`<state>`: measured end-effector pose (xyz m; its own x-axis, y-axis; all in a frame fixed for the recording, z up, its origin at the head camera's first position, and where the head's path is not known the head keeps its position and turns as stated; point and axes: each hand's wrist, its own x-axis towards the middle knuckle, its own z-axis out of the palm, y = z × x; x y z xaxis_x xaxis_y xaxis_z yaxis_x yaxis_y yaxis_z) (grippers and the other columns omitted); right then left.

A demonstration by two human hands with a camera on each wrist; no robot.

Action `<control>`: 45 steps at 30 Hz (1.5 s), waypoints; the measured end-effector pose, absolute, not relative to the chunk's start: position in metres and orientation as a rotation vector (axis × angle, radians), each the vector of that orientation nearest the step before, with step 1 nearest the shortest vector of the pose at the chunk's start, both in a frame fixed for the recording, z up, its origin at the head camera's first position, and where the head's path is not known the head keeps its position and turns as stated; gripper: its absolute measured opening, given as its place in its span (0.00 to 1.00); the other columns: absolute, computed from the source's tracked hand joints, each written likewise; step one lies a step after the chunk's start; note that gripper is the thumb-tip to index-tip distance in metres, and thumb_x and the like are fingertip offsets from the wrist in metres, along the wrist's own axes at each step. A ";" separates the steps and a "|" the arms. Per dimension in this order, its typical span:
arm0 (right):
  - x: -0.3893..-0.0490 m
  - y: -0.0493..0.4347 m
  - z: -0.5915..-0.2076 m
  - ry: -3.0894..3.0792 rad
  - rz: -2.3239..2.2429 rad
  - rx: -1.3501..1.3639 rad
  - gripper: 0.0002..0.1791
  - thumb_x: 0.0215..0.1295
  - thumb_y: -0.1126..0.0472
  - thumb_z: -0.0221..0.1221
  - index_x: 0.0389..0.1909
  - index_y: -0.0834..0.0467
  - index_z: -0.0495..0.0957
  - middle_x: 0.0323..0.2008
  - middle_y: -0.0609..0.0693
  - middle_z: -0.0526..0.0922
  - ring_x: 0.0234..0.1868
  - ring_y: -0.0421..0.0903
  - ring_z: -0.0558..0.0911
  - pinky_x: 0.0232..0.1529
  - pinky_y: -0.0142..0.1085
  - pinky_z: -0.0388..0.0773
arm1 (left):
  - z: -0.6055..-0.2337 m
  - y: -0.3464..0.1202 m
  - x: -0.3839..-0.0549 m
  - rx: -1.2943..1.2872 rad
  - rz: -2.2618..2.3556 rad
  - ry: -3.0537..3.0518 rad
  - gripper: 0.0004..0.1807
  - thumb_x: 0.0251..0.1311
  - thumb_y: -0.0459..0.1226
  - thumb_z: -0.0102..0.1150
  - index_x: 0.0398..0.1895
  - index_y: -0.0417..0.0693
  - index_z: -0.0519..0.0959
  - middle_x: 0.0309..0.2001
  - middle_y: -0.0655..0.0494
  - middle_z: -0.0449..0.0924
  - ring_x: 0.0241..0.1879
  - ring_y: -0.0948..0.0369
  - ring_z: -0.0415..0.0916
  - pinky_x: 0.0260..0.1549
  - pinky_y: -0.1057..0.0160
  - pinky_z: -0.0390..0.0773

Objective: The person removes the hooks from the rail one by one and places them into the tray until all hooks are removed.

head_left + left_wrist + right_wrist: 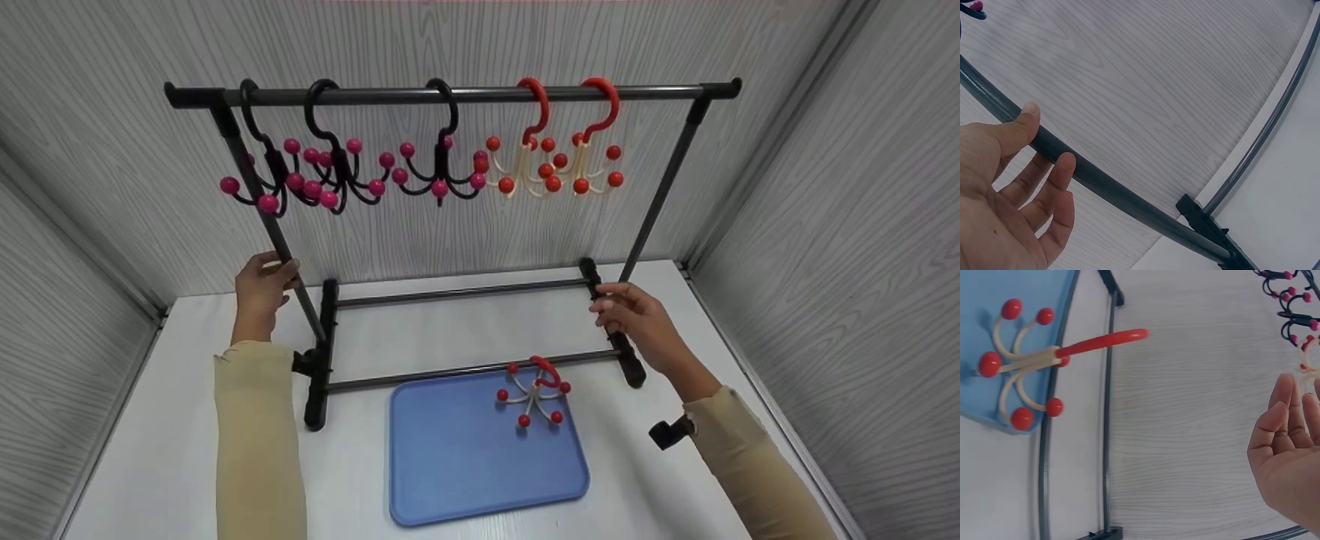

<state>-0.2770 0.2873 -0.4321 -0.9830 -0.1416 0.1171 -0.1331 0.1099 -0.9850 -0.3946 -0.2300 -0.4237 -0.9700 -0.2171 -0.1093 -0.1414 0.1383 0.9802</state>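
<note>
Black tubular hanging rack stands between and beyond my well-separated left hand and right hand in the head view, its long axis running crosswise; a red-and-cream hooked hanger rests by the far edge of a blue rectangular tray, nearer the right hand. From the left wrist, thumb and fingers pinch the slanting left post. From the right wrist, my fingers bend loosely, holding nothing.
</note>
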 end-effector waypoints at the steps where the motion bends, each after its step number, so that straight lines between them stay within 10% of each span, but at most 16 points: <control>1: -0.279 0.288 -0.425 2.344 -2.094 -0.306 0.19 0.67 0.56 0.53 0.55 0.60 0.68 0.40 0.48 0.79 0.37 0.41 0.78 0.39 0.31 0.74 | -0.423 -0.230 -0.394 0.367 -1.980 -2.331 0.18 0.62 0.44 0.55 0.53 0.54 0.66 0.35 0.68 0.73 0.33 0.71 0.75 0.37 0.66 0.68; 45: -0.370 0.267 -0.269 2.363 -2.404 -0.215 0.25 0.62 0.60 0.59 0.59 0.56 0.64 0.36 0.53 0.79 0.27 0.42 0.79 0.29 0.29 0.75 | -0.425 -0.226 -0.394 0.382 -1.956 -2.308 0.20 0.62 0.44 0.55 0.55 0.51 0.66 0.35 0.67 0.73 0.36 0.67 0.76 0.40 0.64 0.67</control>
